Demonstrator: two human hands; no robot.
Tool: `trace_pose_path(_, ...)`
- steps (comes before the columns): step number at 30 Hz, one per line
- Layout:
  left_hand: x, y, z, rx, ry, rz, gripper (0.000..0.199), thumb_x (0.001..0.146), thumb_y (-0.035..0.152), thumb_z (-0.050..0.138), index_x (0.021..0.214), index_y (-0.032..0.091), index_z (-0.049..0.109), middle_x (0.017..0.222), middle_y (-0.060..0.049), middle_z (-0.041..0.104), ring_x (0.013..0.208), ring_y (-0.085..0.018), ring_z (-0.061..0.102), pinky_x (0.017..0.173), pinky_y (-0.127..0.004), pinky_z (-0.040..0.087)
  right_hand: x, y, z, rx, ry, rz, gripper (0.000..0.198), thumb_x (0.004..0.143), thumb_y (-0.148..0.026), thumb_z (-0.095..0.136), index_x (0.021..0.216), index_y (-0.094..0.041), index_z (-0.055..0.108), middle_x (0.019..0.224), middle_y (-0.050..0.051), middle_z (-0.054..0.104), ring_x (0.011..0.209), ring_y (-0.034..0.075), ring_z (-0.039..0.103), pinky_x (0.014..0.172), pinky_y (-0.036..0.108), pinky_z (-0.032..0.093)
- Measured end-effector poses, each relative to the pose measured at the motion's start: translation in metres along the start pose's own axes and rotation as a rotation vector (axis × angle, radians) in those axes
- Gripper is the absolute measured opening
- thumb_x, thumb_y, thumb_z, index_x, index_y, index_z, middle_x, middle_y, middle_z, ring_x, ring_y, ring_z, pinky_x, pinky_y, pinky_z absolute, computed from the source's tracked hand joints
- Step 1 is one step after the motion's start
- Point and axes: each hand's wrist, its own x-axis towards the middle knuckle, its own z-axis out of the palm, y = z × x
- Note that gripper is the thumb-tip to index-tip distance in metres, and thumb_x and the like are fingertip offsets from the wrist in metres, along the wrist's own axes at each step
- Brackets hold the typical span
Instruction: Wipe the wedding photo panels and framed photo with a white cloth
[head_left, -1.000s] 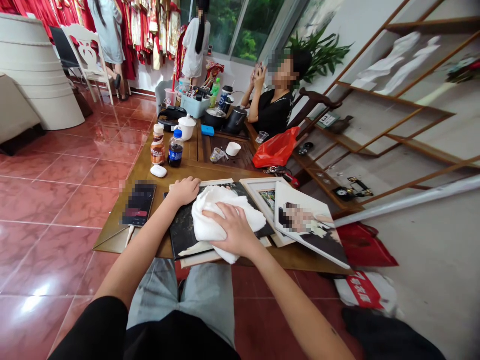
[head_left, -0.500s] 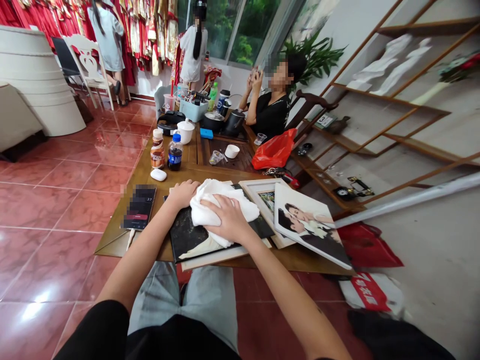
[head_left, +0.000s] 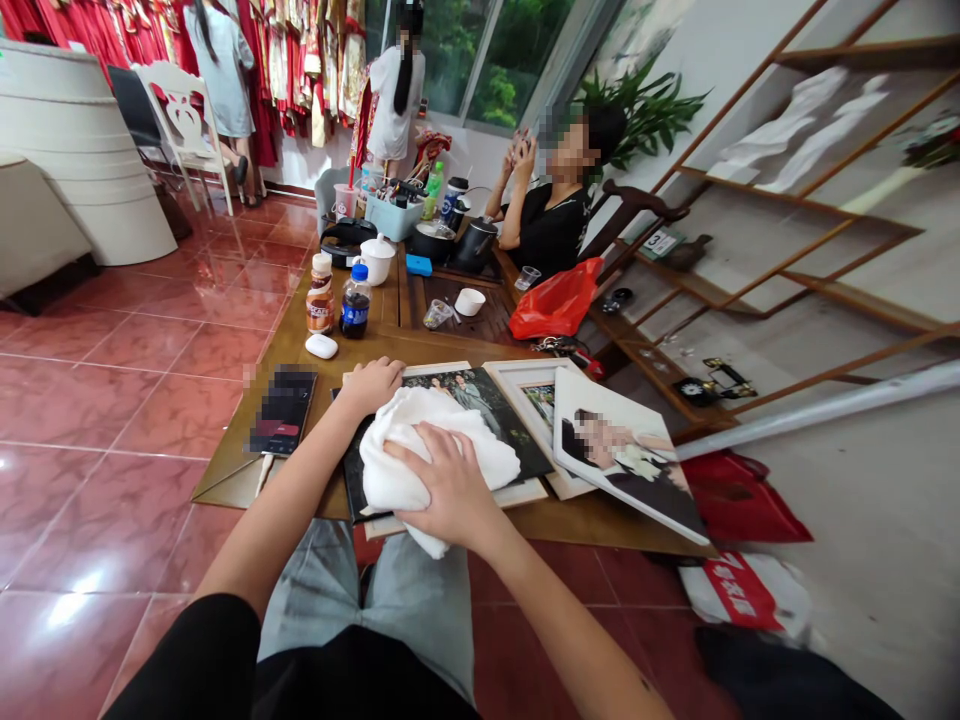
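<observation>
A white cloth (head_left: 405,450) lies bunched on a dark photo print (head_left: 487,410) near the table's front edge. My right hand (head_left: 442,485) presses down on the cloth, its fingers curved over it. The cloth's lower end hangs past the print's near edge. My left hand (head_left: 373,385) rests with fingers stretched at the print's far left corner, beside the cloth. Below the print, parts of a light-coloured picture frame (head_left: 525,492) stick out. Much of the print is hidden under cloth and hands. To the right, a canvas with a couple's portrait (head_left: 634,460) leans over another white frame (head_left: 502,375).
On the left of the wooden table (head_left: 225,475) lie a phone (head_left: 283,410) with a cable and a white earbud case (head_left: 321,346). Bottles (head_left: 355,302), a lidded white cup (head_left: 376,260) and a red plastic bag (head_left: 555,300) stand farther back. A person (head_left: 555,210) sits at the far side.
My right hand has pulled the cloth toward me and slightly left, uncovering the people pictured on the print's far part. My left hand stays at the corner.
</observation>
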Motion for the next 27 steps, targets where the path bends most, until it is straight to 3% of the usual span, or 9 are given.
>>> trace_pose_path(8,0.0,0.001,-0.004,-0.005,-0.032,-0.001,0.037,0.106,0.034,0.034,0.133,0.025,0.057,0.126,-0.01,0.064,0.121,-0.028,0.061,0.1,-0.045,0.044,0.022,-0.004,-0.001,-0.005,0.02,0.06,0.075,0.079,-0.059,0.072,0.148,-0.038,0.051,0.147,0.014,0.048,0.137,0.037,0.04,0.11,0.055,0.027)
trace_pose_path(19,0.002,-0.001,-0.001,0.008,0.001,0.008,0.04,0.107,0.032,0.028,0.135,0.023,0.055,0.128,-0.009,0.065,0.122,-0.027,0.061,0.1,-0.044,0.046,-0.02,-0.031,0.012,0.056,0.059,-0.018,0.082,0.076,-0.068,0.07,0.15,-0.038,0.05,0.15,0.015,0.046,0.14,0.041,0.035,0.113,0.06,0.02)
trace_pose_path(27,0.002,0.0,0.0,0.006,0.002,0.016,0.039,0.107,0.031,0.029,0.134,0.023,0.056,0.128,-0.01,0.065,0.122,-0.027,0.061,0.1,-0.044,0.046,-0.004,-0.034,0.009,0.077,0.057,0.022,0.079,0.077,-0.066,0.071,0.148,-0.04,0.05,0.15,0.014,0.047,0.138,0.04,0.037,0.111,0.06,0.022)
